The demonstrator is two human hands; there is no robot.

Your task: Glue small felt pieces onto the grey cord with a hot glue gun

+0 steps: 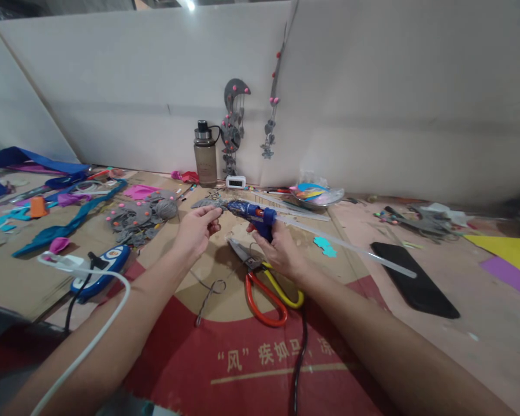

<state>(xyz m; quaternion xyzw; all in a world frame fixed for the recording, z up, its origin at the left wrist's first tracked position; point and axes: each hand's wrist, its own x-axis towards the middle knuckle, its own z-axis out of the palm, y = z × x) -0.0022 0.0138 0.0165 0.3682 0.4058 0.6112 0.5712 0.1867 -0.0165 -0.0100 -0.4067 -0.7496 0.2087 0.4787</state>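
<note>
My right hand [277,245] is wrapped round the grip of a blue hot glue gun [249,211]. A long clear glue stick [351,245] juts out of the gun's back end toward the right. My left hand [200,230] is closed in a pinch just left of the nozzle; what its fingertips hold is too small to make out. Grey felt [208,201] shows just beyond those fingers. Below the gun lie scissors [260,283] with one red and one yellow handle, blades partly open. A grey twisted cord [208,294] with a loop rests left of them.
Grey felt pieces with pompoms and yarn [143,214] lie left. A bottle [205,156], a small digital clock [235,182] and a dish of coloured scraps [316,196] stand behind. A black phone [413,277] lies right, a blue-and-white power strip [101,271] left. Felt hangings [231,130] hang on the white board.
</note>
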